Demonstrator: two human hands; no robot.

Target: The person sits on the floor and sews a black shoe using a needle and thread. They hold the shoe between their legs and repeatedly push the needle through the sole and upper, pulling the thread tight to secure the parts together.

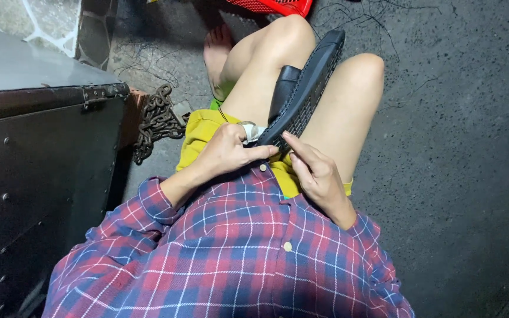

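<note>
Left hand [226, 150] curled closed around near end of black slide sandal [304, 88], thumb pressed along its edge, a small whitish object [251, 131] tucked against the fingers. Right hand [316, 176] half open, index finger extended, tip touching sandal's sole. Sandal lies sole-up along the lap, between bare knees. Dark metal trunk [42, 165] at left; rusty chain [157, 121] beside it on concrete floor [460, 147].

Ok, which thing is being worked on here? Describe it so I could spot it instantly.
Start at the seated person's bare knees in the middle of the view. Lying between the thighs is a black sandal, sole up, its heel end held by the left hand and touched by the right hand. It is the only black, grid-treaded thing against the skin and yellow shorts.
</note>
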